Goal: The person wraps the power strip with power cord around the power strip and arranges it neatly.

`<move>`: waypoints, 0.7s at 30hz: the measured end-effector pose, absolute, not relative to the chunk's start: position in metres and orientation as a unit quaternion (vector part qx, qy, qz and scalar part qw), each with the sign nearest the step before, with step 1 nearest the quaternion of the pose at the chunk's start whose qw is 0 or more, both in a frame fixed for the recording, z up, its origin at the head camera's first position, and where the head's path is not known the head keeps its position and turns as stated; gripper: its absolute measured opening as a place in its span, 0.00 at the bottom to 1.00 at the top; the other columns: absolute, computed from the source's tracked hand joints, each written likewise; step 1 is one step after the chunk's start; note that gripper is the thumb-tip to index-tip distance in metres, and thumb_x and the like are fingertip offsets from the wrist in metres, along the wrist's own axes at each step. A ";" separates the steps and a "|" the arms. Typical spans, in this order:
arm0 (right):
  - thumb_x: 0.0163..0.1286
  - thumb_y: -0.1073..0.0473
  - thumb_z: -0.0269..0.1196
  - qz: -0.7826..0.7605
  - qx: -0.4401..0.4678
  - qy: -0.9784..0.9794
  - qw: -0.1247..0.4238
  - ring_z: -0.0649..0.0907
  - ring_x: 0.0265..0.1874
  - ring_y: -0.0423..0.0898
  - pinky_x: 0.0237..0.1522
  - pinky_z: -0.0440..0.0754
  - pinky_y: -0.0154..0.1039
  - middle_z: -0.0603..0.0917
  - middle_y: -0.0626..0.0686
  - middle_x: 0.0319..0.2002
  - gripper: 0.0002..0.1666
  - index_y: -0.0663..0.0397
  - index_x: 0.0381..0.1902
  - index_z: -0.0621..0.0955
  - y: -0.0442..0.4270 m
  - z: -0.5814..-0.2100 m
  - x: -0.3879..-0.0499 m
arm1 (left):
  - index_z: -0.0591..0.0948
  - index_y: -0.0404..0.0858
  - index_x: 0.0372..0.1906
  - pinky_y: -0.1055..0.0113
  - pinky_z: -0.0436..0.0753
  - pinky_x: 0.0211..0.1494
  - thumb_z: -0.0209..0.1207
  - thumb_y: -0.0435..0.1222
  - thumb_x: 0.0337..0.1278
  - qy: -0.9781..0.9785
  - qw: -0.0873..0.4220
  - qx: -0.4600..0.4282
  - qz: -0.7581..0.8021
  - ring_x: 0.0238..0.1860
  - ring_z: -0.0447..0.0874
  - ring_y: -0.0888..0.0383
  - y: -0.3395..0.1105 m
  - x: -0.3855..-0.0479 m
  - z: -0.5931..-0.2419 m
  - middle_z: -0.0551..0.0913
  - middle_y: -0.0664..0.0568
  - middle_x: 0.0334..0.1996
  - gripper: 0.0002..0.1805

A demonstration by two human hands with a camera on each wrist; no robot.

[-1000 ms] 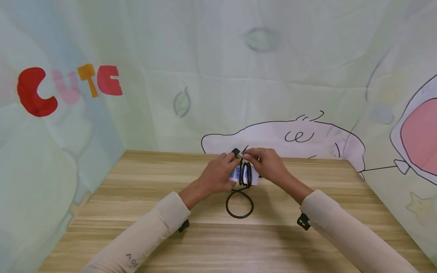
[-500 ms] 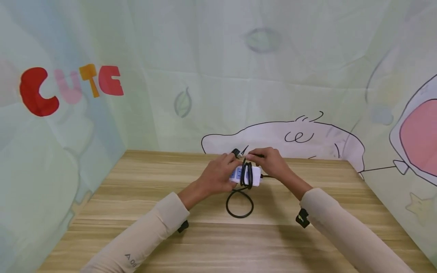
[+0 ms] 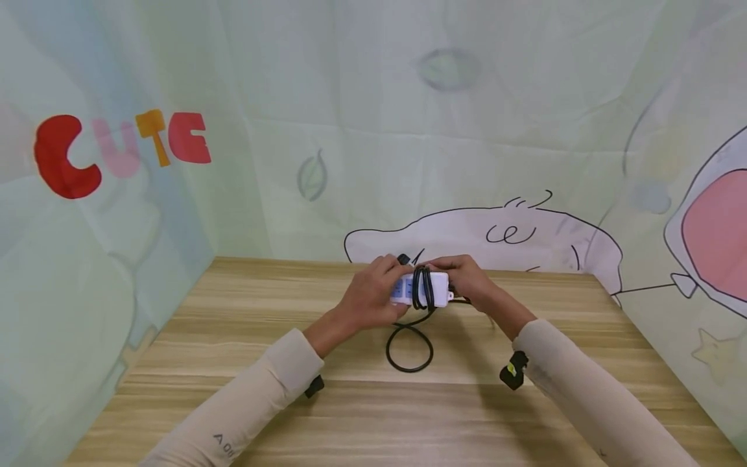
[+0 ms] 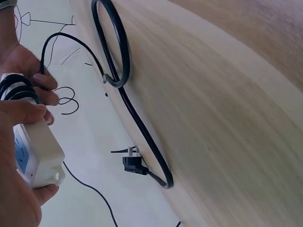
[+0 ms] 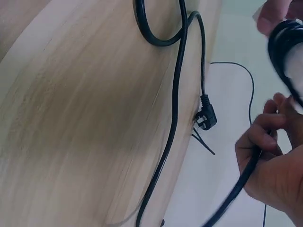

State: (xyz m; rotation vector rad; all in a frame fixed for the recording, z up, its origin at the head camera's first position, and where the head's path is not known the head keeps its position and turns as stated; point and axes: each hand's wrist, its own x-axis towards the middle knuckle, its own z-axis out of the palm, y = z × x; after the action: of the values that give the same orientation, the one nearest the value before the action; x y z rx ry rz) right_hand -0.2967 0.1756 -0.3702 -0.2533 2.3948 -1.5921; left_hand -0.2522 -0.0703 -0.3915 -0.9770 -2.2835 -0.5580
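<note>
My left hand (image 3: 373, 295) grips a white power strip (image 3: 440, 290) with blue socket faces, holding it above the table by its left end. Several turns of black cord (image 3: 423, 288) are wound round the strip's middle. At the strip's right end, my right hand (image 3: 469, 280) reaches partly behind it. The right wrist view shows curled fingers (image 5: 260, 137) of that hand round a length of the cord. A free part of the cord forms a loop (image 3: 410, 371) on the table below. The cord's black plug (image 4: 132, 164) lies near the table's far edge, its metal pins showing.
The wood-grain table (image 3: 262, 402) reaches back to a pale printed curtain (image 3: 373, 130) with cartoon drawings and coloured letters. Dark devices (image 3: 513, 370) are fixed at both wrists.
My right hand has gone from pinching the cord above the strip to behind its right end. The strip has risen slightly, and the loop on the table has stayed in place.
</note>
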 end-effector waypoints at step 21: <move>0.83 0.70 0.51 -0.527 -0.111 0.834 0.119 0.70 0.24 0.39 0.24 0.66 0.33 0.87 0.49 0.37 0.19 0.68 0.63 0.83 0.170 -0.392 -0.281 | 0.88 0.32 0.61 0.56 0.91 0.41 0.87 0.38 0.45 -0.882 0.274 -0.247 -0.295 0.41 0.88 0.49 -0.057 -0.260 -0.388 0.84 0.43 0.45 0.35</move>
State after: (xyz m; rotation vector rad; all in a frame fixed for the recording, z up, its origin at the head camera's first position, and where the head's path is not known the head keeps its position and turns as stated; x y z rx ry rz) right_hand -0.2814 0.1703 -0.3924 -0.3232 2.4383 -1.5415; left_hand -0.2603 -0.0573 -0.3881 -0.6644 -2.3711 -0.7922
